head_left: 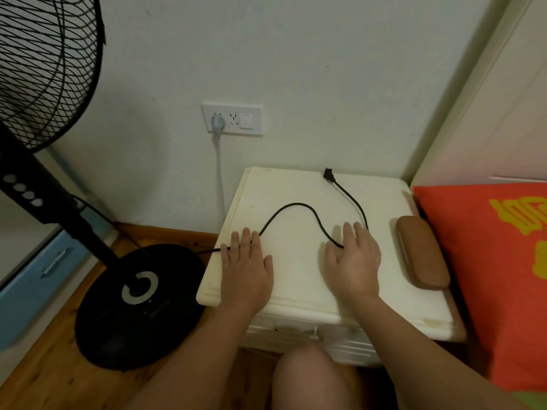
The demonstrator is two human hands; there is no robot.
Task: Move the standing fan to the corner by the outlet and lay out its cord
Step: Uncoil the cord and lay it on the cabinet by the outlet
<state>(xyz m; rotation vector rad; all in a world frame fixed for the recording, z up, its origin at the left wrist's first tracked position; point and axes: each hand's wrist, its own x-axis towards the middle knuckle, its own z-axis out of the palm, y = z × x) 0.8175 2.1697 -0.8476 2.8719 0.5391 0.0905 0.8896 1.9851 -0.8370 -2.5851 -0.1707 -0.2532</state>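
Fan (88, 220) parked at 9 o'clock by the outlet (232, 119), so we're on the cord-laying step. Left hand (245, 261) and right hand (352, 261) flat, fingers spread, pinning the black cord (299, 206) on the nightstand (296, 187). Plug (328, 174) at 12, unplugged. Next, I'd say: straighten that S-curve w/o dragging the plug off.

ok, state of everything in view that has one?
fan: upright on the floor by the nightstand
cord: snaked across the nightstand top
black plug: unplugged, lying near the wall
outlet: left socket holds a white plug
left hand: flat on cord
right hand: flat on cord
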